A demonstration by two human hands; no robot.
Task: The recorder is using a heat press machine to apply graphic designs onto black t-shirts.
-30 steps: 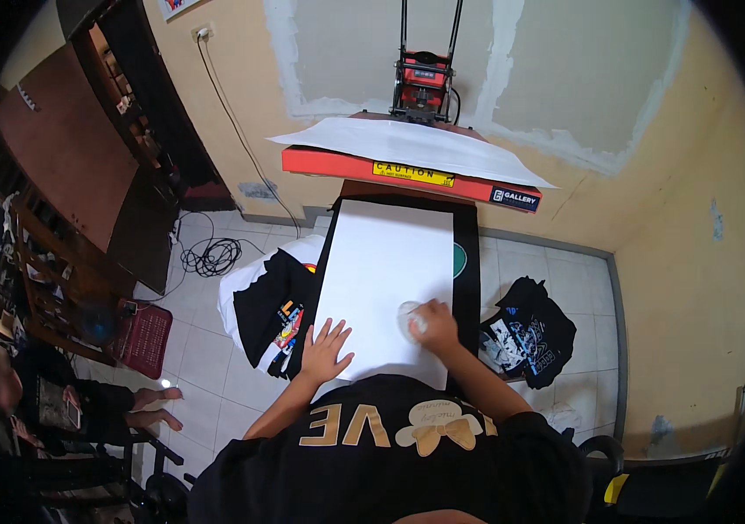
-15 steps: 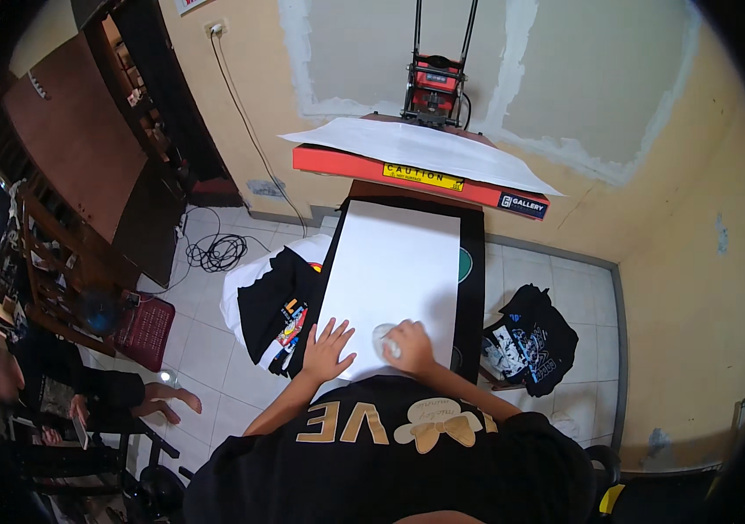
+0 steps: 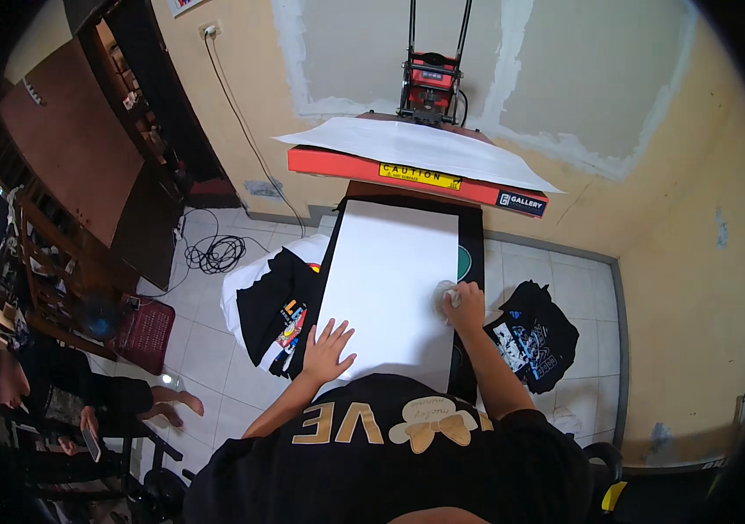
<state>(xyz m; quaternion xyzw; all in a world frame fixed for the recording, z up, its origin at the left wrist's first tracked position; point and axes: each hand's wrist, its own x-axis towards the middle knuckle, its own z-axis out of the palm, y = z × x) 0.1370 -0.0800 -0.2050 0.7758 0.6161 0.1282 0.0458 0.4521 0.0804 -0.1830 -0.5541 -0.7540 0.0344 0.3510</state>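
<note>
A large white sheet (image 3: 390,271) lies flat over black fabric (image 3: 472,229) on the lower bed of a heat press. My left hand (image 3: 329,351) rests palm down near the sheet's lower left edge, fingers spread. At the sheet's right edge, my right hand (image 3: 466,307) grips a crumpled whitish cloth (image 3: 447,299) pressed against the surface. Part of a green round print shows on the black fabric beyond that hand. The press's red upper plate (image 3: 329,162) stands raised at the far end, with a white cover sheet (image 3: 407,138) draped over it.
Folded black printed shirts (image 3: 278,297) hang or lie at the left, and another dark shirt pile (image 3: 537,336) sits at the right. A coiled black cable (image 3: 217,251) lies on the tiled floor. At far left, a seated person (image 3: 66,384) holds a phone.
My right hand has moved with the cloth to the right and away from me, from the sheet's lower middle to its right edge. My left hand stays in place.
</note>
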